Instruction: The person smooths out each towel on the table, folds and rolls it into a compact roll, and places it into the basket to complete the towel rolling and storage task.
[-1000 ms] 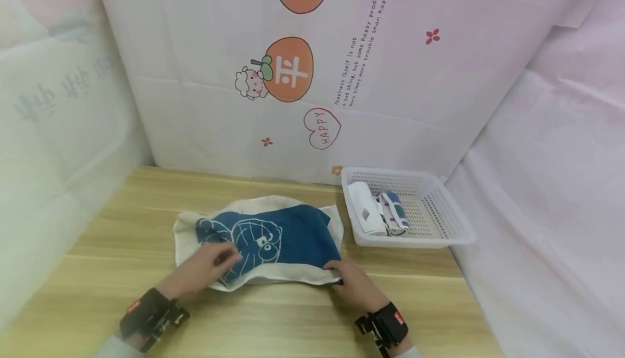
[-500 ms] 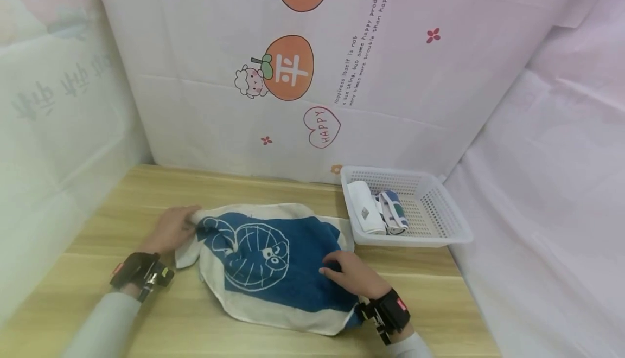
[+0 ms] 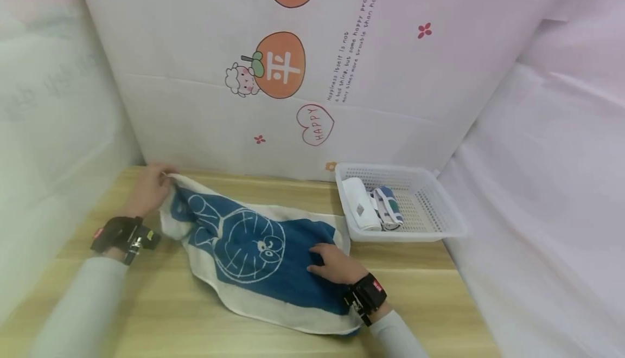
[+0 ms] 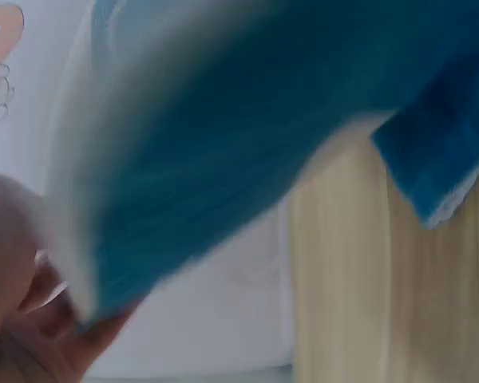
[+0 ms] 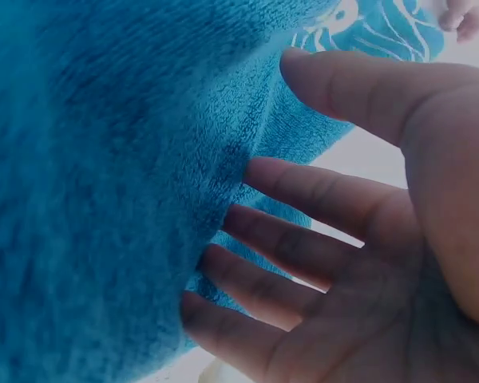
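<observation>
A blue towel (image 3: pixel 293 271) with a cream border and a white-line cartoon face lies spread on the wooden table, its far left corner lifted. That corner is pinched by my left hand (image 3: pixel 148 187) near the back wall. In the left wrist view the towel (image 4: pixel 247 144) hangs blurred from the left hand's thumb and fingers (image 4: pixel 72 335). My right hand (image 3: pixel 337 264) rests on the right part of the towel. The right wrist view shows the right hand (image 5: pixel 359 231) with fingers spread and fairly straight, fingertips touching the blue cloth (image 5: pixel 104 191).
A white plastic basket (image 3: pixel 439 233) stands at the back right. Inside lie a rolled white towel (image 3: pixel 361 206) and a rolled blue-and-white patterned towel (image 3: pixel 388 206). Printed cloth walls (image 3: pixel 381 130) enclose the wooden table (image 3: pixel 195 325) at the back and sides.
My left hand has taken the towel's left corner and drawn it left and toward the back, spreading the towel wider. My right hand has let go of the near right edge and now lies on top.
</observation>
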`<act>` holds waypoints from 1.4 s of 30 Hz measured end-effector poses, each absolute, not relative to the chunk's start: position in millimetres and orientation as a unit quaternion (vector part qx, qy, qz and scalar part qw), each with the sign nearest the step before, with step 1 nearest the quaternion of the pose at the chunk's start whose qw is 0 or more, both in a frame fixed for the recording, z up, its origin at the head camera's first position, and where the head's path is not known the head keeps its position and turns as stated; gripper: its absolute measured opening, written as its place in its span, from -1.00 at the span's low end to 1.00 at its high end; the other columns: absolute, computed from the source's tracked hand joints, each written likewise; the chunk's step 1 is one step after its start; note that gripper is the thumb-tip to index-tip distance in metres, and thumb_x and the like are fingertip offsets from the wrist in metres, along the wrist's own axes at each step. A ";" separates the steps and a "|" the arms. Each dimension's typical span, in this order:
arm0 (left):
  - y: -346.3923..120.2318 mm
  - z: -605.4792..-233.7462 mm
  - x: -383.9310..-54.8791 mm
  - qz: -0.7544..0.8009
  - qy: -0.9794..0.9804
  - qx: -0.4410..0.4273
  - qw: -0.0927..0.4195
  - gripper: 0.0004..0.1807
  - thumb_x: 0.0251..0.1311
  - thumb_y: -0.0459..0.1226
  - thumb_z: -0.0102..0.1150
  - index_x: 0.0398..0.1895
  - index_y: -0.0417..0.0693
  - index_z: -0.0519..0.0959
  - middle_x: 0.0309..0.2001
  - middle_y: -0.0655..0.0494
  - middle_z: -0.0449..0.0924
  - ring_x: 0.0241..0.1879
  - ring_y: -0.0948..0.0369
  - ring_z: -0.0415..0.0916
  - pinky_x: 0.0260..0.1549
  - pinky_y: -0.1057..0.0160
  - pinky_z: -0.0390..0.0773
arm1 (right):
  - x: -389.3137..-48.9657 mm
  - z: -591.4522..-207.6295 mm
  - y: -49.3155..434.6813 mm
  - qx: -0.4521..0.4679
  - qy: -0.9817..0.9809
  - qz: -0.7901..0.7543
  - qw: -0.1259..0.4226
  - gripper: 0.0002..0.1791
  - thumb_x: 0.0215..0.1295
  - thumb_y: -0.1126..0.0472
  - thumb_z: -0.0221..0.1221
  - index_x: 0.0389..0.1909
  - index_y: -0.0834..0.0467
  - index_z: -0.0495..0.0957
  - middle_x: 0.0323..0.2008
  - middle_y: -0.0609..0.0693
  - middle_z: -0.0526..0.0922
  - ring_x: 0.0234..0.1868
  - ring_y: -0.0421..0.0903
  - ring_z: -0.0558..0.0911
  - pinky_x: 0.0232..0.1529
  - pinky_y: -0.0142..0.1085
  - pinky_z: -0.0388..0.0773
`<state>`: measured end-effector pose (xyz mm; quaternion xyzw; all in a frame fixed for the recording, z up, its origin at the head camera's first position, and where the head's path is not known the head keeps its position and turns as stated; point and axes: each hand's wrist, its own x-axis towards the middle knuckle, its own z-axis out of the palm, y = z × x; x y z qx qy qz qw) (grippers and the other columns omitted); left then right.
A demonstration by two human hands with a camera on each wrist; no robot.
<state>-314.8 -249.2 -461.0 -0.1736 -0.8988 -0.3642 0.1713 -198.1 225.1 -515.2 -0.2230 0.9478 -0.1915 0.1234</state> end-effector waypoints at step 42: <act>-241.6 -499.2 -286.5 -0.284 -0.950 -0.089 0.096 -0.58 0.23 -0.33 0.20 0.09 -0.44 0.51 0.01 -0.48 0.56 -0.02 -0.37 0.51 -0.07 -0.36 0.50 | -195.1 -519.6 235.3 -0.242 0.937 -0.230 0.104 -0.53 0.43 0.17 0.23 0.25 0.33 0.51 0.28 0.31 0.53 0.32 0.24 0.51 0.33 0.09 0.45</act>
